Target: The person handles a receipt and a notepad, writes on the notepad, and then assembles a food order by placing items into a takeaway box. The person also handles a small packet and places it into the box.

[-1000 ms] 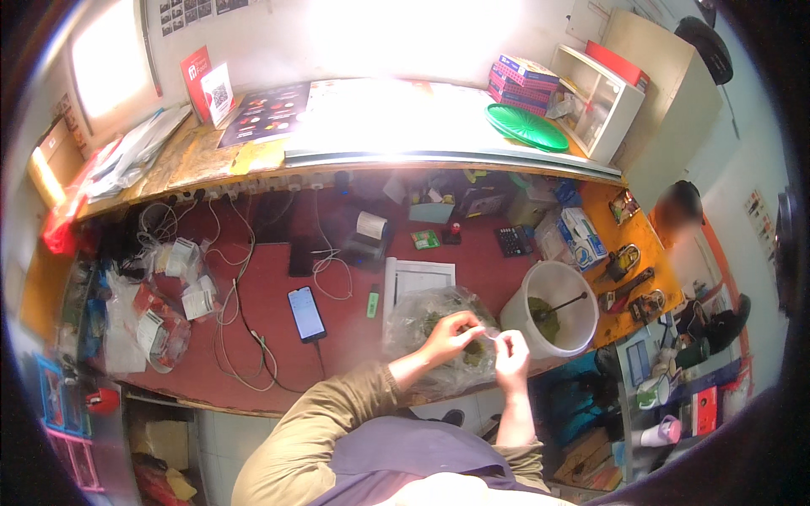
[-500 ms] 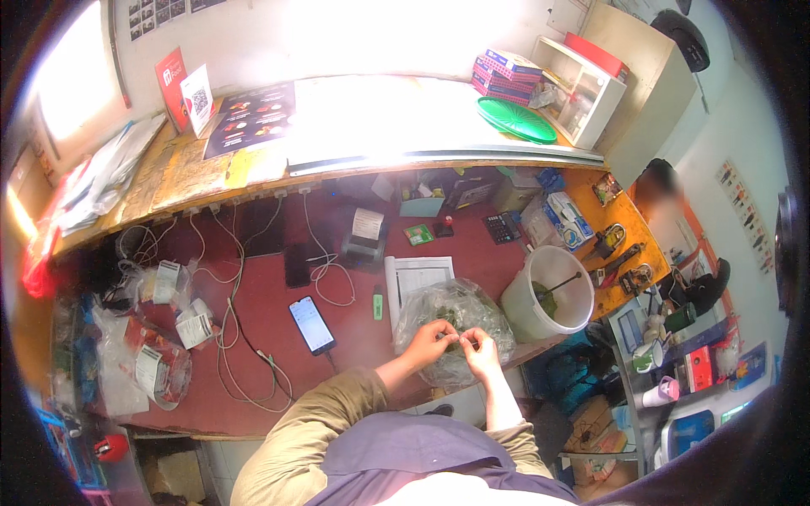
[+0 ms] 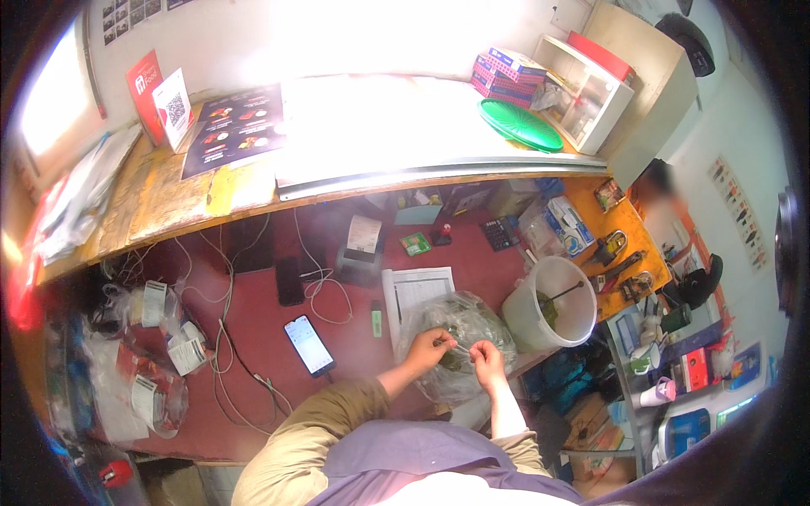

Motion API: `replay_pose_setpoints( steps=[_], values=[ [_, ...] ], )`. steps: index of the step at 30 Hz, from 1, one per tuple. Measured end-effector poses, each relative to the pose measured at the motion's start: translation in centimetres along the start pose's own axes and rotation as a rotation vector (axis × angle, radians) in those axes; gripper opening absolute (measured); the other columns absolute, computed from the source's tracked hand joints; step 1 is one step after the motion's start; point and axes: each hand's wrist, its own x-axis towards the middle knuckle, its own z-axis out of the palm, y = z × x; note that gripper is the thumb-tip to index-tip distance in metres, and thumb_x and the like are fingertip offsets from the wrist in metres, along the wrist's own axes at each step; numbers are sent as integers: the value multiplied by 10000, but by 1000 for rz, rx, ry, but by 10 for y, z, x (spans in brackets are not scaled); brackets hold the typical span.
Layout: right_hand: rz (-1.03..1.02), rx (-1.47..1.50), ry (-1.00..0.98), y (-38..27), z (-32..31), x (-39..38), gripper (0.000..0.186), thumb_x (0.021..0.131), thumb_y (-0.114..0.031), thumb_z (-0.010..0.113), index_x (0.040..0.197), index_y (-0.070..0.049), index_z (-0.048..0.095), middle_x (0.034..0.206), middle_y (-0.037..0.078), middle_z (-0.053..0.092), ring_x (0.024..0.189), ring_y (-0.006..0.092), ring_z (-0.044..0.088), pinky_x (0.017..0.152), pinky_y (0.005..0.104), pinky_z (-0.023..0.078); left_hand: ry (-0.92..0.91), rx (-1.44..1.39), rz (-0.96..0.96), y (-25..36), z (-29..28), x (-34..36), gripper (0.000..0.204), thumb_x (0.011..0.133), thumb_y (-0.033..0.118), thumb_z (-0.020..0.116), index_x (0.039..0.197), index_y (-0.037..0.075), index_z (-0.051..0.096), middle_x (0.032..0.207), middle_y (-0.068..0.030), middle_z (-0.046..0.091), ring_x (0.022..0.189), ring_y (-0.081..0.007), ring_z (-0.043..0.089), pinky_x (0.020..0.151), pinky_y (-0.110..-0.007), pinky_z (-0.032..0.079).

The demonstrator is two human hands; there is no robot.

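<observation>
One pale strip (image 3: 461, 347) is pinched between the left hand (image 3: 430, 348) and right hand (image 3: 487, 364), each grip closed on it, above a clear bag (image 3: 474, 314) on the red table (image 3: 359, 341). From the bag, a phone (image 3: 309, 344) is seen at nine o'clock, a white bucket (image 3: 525, 317) at two.

White light pours through the window (image 3: 52, 84) at upper left, and glare (image 3: 380, 38) bleaches the middle of the white wall (image 3: 215, 38). Below runs a raised wooden shelf (image 3: 156, 185), its surface worn and patchy (yellowish in places), above a dark red desktop (image 3: 253, 295). A small white cabinet (image 3: 614, 114) stands at the shelf's right end, beside a tall cream cupboard (image 3: 662, 63). Farther right are an orange-yellow side table (image 3: 662, 268), a pale blue wall (image 3: 742, 126) and a cluttered grey rack (image 3: 631, 413).
</observation>
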Motion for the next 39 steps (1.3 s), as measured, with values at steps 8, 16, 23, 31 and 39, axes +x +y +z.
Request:
replay_pose_setpoints(
  steps=[8,16,23,31,39],
  values=[
    [-113,-102,-47,-7,0,5,85,895,-67,624,965,-25,602,785,35,616,735,115,568,694,274,466,1,2,21,-9,4,3,174,897,207,675,942,41,654,879,-44,667,808,-148,596,747,-308,475],
    [-103,-88,-37,-21,1,2,73,870,-68,649,921,-21,625,813,32,625,767,112,575,712,272,460,-155,17,120,-3,7,5,173,899,185,659,925,21,610,918,-96,637,861,-220,606,761,-344,474],
    [-31,-94,-56,-25,3,0,160,852,-142,667,938,-8,654,922,132,691,907,260,661,816,365,488,-122,86,158,-1,7,5,124,875,124,648,915,13,608,923,-116,626,871,-274,600,791,-371,466],
    [-50,-113,57,-10,3,4,90,853,-29,662,930,18,658,819,47,658,770,123,618,692,272,480,-155,-47,188,-13,-12,27,127,915,125,632,1005,40,603,969,-79,606,890,-205,589,786,-327,466],
    [-330,-478,123,-46,-3,32,286,798,-36,653,1083,-41,674,1016,157,645,980,347,609,865,407,479,706,569,75,-48,-210,168,387,901,272,633,1247,104,585,1235,-168,583,1248,-374,470,1021,-514,362]
  ],
)
